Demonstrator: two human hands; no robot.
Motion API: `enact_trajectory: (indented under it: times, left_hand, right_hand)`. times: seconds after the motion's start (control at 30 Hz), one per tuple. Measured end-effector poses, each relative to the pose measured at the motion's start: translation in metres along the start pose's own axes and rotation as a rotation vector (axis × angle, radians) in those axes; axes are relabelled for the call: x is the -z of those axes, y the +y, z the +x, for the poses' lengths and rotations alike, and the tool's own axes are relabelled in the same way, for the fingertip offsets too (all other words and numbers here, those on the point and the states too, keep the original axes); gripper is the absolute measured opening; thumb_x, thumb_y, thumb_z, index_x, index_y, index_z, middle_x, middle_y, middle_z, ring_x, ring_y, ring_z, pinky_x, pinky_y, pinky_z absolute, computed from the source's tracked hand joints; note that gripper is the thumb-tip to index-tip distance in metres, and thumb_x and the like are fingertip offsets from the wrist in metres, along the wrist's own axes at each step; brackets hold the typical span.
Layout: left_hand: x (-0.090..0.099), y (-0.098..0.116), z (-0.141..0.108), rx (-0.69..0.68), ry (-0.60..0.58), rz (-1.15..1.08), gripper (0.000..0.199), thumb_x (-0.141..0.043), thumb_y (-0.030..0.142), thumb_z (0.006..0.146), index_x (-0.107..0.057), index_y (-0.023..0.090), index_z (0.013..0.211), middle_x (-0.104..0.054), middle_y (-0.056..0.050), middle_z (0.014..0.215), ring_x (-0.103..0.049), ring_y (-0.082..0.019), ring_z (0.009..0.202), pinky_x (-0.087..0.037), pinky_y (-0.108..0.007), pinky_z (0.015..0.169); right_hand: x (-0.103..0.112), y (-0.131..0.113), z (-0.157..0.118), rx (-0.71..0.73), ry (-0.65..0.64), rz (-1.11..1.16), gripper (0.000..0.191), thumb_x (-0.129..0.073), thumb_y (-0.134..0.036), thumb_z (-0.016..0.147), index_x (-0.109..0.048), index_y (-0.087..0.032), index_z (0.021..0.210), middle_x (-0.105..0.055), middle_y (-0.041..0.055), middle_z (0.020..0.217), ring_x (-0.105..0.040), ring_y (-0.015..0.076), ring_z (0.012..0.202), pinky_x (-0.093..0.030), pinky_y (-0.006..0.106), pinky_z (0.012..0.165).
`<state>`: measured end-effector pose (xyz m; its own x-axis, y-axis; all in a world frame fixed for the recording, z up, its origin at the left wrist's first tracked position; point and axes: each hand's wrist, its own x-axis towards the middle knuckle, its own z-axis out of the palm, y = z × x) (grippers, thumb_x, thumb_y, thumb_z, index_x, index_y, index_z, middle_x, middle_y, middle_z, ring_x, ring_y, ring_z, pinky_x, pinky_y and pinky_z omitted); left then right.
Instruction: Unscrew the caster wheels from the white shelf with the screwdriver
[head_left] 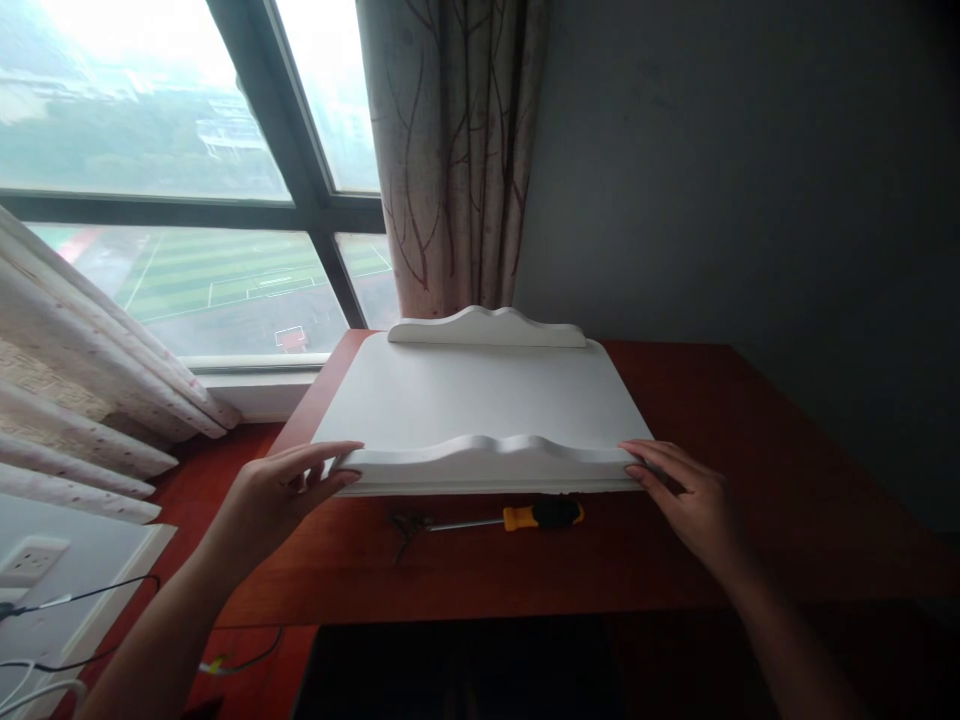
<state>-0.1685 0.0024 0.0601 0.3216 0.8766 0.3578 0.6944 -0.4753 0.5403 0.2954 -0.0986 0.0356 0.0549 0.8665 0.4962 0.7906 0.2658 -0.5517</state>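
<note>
On desk [720,470], near its window end: white panel [480,392], lying approx flat, wavy strip at rear [487,329], matching wavy strip at front [487,462]. L hand [289,490] pinching panel's front L corner, fingers over top, thumb on front side. R hand [686,490] same grip, front R corner. Can't tell if hands carry any wt or desk takes it all.

Hidden / unclear: panel underside not visible. Layered edge shows below front strip, can't tell if 1 pc or several. Rear strip's back face out of sight. Both forearms cut off at bottom of view. Under-desk area [465,670] nearly black, contents unreadable. Far R of desk dim, edge fades into shadow.

Nearby: screwdriver [544,514], yellow/blk handle, on desk just in front of panel, between hands, shaft pointing L. Small dark bits [406,528] by its tip, too murky to ID. Curtain [465,150] hangs behind panel, blocks part of window [225,210]; 2nd curtain [82,380] at far L, cut off by frame edge. Grey wall [720,180] behind desk. Lower L: wall socket [34,562] + cables [97,593], partly out of view, L forearm in front of some floor [184,500].
</note>
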Motion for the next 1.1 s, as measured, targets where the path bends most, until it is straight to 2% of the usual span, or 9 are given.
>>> enact_trajectory:
  times: [0.33, 0.5, 0.77, 1.1]
  left_hand:
    - [0.0018, -0.0027, -0.0004, -0.033, 0.003, 0.057, 0.037, -0.067, 0.048, 0.083, -0.075, 0.021, 0.106, -0.052, 0.004, 0.061, -0.042, -0.009, 0.052, -0.037, -0.019, 0.052]
    - [0.0022, -0.0035, -0.0014, -0.058, 0.012, 0.069, 0.037, -0.068, 0.048, 0.083, -0.075, 0.021, 0.107, -0.053, 0.005, 0.061, -0.041, -0.009, 0.051, -0.037, -0.019, 0.053]
    - [0.0019, -0.0043, 0.0005, -0.032, -0.007, 0.060, 0.037, -0.069, 0.049, 0.082, -0.075, 0.022, 0.106, -0.056, 0.004, 0.060, -0.042, -0.009, 0.051, -0.037, -0.019, 0.052]
    - [-0.0012, -0.0083, -0.0020, -0.063, 0.042, 0.080, 0.037, -0.069, 0.050, 0.083, -0.076, 0.022, 0.106, -0.057, 0.004, 0.061, -0.044, -0.009, 0.053, -0.039, -0.019, 0.054]
  right_hand:
    - [0.0016, 0.0018, -0.0005, 0.010, -0.025, -0.004, 0.025, -0.059, -0.036, 0.095, -0.071, -0.028, 0.115, -0.072, 0.0048, 0.115, -0.067, 0.0238, 0.107, -0.056, 0.041, 0.094]
    - [0.0024, 0.0045, -0.0001, 0.018, -0.036, -0.005, 0.025, -0.061, -0.033, 0.094, -0.071, -0.028, 0.116, -0.072, 0.0039, 0.114, -0.067, 0.0223, 0.106, -0.056, 0.039, 0.094]
    - [0.0060, 0.0086, 0.0017, -0.022, -0.086, 0.009, 0.026, -0.062, -0.038, 0.093, -0.071, -0.028, 0.115, -0.071, 0.0037, 0.114, -0.068, 0.0232, 0.105, -0.057, 0.038, 0.091]
    - [0.0023, 0.0080, -0.0005, 0.014, -0.043, -0.007, 0.024, -0.062, -0.032, 0.093, -0.071, -0.028, 0.115, -0.071, 0.0021, 0.115, -0.067, 0.0204, 0.106, -0.055, 0.034, 0.094]
